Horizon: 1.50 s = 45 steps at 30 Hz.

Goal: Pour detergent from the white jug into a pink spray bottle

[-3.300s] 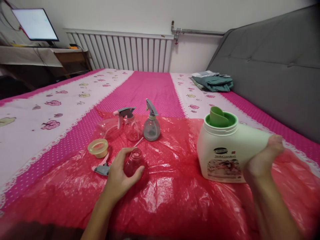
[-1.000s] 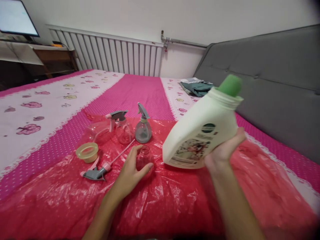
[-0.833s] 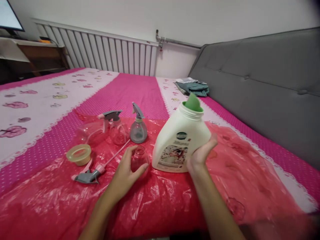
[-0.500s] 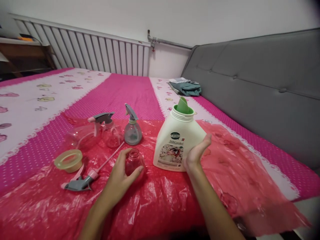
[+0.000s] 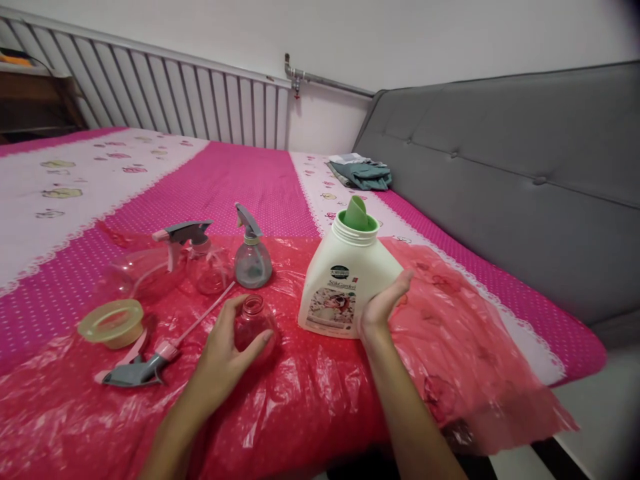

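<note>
My left hand (image 5: 233,343) is wrapped round a small clear spray bottle (image 5: 255,320) without its top, upright on the red plastic sheet (image 5: 300,393). To its right, my right hand (image 5: 383,307) grips the handle side of a white detergent jug (image 5: 335,280) with a green pouring spout, which is upright. Left of my left hand lies a loose spray trigger head (image 5: 145,363), grey and pink, its pink tube pointing up and right. Near it sits a yellowish translucent cap (image 5: 114,323). Liquid inside the clear bottle cannot be made out.
Behind my left hand stands a grey spray bottle (image 5: 253,260). Beside it a pink spray bottle (image 5: 207,267) stands, with another clear pink bottle (image 5: 145,267) lying down. Folded clothes (image 5: 360,173) lie by the grey headboard (image 5: 490,153). A radiator (image 5: 165,87) runs along the wall.
My right hand raised and tilted the jug, brought it left nearer the small bottle, and set it upright again. The left hand kept its hold. The view has turned right.
</note>
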### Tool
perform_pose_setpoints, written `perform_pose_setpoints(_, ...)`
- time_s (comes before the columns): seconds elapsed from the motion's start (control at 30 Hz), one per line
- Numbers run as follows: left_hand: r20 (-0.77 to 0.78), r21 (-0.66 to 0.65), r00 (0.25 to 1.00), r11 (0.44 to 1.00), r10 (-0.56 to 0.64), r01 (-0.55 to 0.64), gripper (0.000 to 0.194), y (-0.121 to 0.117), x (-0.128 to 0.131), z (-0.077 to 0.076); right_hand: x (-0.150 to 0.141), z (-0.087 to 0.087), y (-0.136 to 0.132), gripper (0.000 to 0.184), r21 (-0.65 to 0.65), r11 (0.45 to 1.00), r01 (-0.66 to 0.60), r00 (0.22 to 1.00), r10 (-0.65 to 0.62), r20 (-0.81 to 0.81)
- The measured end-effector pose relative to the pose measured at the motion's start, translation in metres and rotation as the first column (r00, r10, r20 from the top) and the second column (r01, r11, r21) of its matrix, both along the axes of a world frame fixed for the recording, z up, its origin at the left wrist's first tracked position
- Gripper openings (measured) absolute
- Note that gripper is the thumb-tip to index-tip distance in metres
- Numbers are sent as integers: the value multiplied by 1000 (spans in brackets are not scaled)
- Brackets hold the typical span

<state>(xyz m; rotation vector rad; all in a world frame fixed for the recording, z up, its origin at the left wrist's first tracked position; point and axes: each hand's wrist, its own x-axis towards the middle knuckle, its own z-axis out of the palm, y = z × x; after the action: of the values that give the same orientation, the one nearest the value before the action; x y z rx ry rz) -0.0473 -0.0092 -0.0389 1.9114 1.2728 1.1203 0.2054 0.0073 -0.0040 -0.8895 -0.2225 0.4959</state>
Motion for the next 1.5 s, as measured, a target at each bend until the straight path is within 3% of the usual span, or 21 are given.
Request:
perform_pose_setpoints(0.8,22,-78,1000,997,-12,14,58,-13,0,4,11,-1,3,57,48,999,5,999,-7,43)
perform_pose_setpoints(1.1,40,-81,999,997,-14,17,57,-14,-1,2,19,9,3,67,133,990,-38,999,39,-4)
perform_pose_setpoints(1.5,40,-85,998,995,-46,49,56,-14,0,0,39,15,-3,69,113,993,40,999,-36,-37)
